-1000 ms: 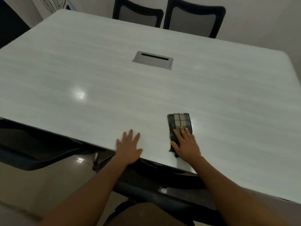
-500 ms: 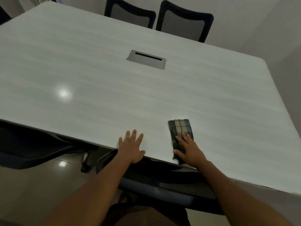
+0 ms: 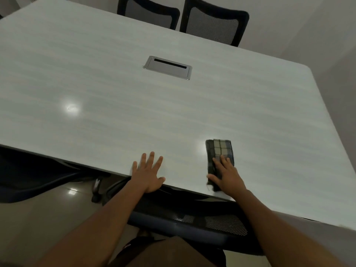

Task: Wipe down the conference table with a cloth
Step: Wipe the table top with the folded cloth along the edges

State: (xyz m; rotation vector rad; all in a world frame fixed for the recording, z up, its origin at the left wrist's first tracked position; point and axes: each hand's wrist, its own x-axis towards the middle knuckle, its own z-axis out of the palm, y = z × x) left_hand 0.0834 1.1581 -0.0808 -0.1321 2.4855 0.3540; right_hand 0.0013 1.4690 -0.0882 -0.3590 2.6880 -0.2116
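Note:
A large pale grey conference table (image 3: 96, 79) fills the view. A folded dark plaid cloth (image 3: 219, 151) lies near its front edge, right of centre. My right hand (image 3: 227, 176) rests flat on the near half of the cloth and presses it against the tabletop, fingers pointing away from me. My left hand (image 3: 147, 173) lies flat on the bare table edge to the left of the cloth, fingers spread, holding nothing.
A metal cable hatch (image 3: 168, 67) is set into the table's middle. Two black mesh chairs (image 3: 213, 24) stand at the far side. A dark chair (image 3: 185, 222) is tucked under the near edge in front of me, another at the left (image 3: 28, 176).
Both hands and the cloth keep nearly the same spot on the table; the cloth has slid only slightly. My head has shifted, so the view of the table has changed a little.

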